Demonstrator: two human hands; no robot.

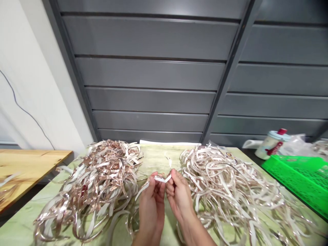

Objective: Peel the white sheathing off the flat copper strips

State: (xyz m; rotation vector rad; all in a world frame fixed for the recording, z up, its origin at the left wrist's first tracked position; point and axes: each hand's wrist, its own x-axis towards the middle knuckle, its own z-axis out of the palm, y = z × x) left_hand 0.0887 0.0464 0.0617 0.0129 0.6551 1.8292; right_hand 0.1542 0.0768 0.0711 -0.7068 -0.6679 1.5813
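Note:
A thin white and rose-gold strip (162, 179) is stretched between my two hands at the middle of the table. My left hand (153, 198) pinches it between thumb and fingers, and one end hangs out to the left. The other end is in the closed fingers of my right hand (179, 194). To the left lies a large tangled heap of shiny rose-gold and white strips (102, 184). Another tangled heap, paler in colour (225, 188), spreads to the right. A small white scrap (169, 161) rests just beyond my hands.
A green plastic basket (299, 177) stands at the right edge, near a light cup with a blue lid (271, 145) and clear plastic bags (297, 143). At the left is a wooden table (33, 160). Grey panels (151, 71) rise behind the pale green table (153, 159).

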